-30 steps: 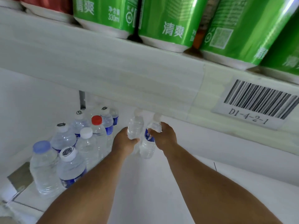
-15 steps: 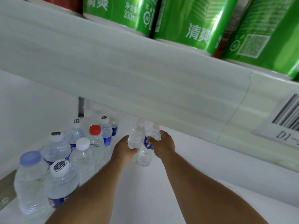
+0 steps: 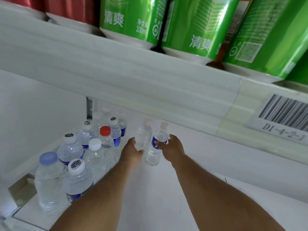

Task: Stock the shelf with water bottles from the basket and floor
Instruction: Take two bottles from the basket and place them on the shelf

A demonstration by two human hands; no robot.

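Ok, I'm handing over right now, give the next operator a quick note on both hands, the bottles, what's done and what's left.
Left hand: fingers around the clear unlabelled bottle, upright on the white shelf.
Right hand: grip on the blue-label bottle, right beside the first; both look set down.
Done: a cluster of bottles already stands at the shelf's left, including the red-cap bottle and the blue-cap bottle.
Left: let go of this pair, then fetch more. Basket and floor are out of view, so the remaining count is unknown.
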